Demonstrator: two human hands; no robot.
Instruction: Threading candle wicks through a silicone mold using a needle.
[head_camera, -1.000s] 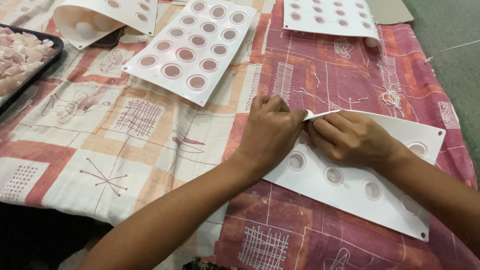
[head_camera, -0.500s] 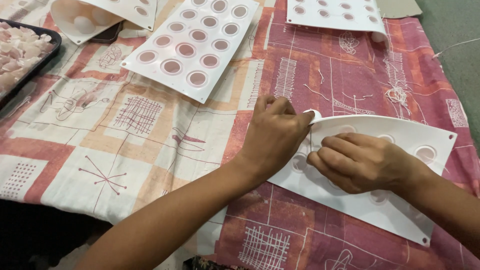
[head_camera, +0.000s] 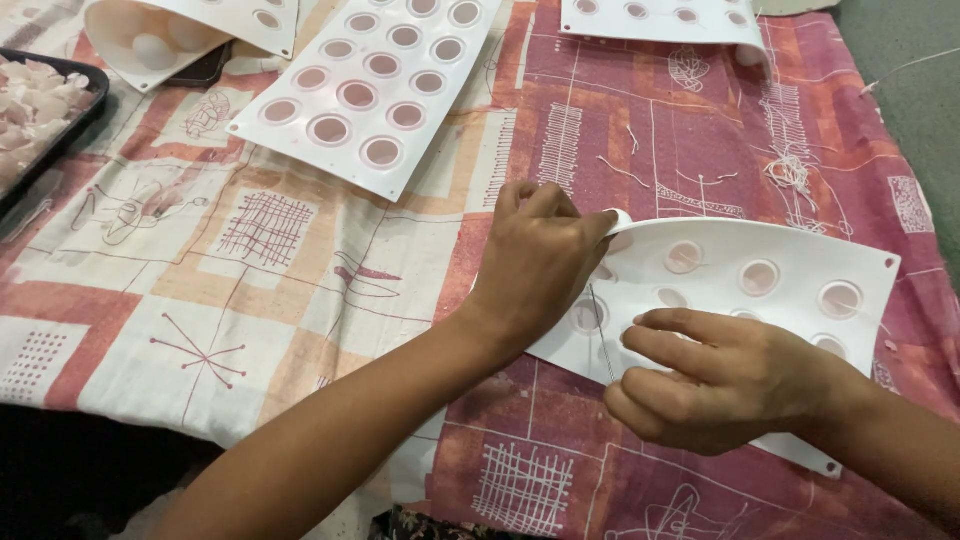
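A white flexible mould sheet with round pink-filled cavities lies on the patterned cloth at the right. My left hand pinches the sheet's upper left corner and curls it up. My right hand rests over the sheet's near edge, fingers together and pointing left, pressing on it. A thin thread runs between the two hands across the sheet.
A second filled mould sheet lies at the top centre, a third at the top right, and a curled one at the top left. A black tray of pale pieces sits at the left edge. Loose threads lie on the cloth.
My right hand slid from the sheet's upper corner down towards me to its near edge. More cavities of the sheet now show. My left hand kept its grip on the corner.
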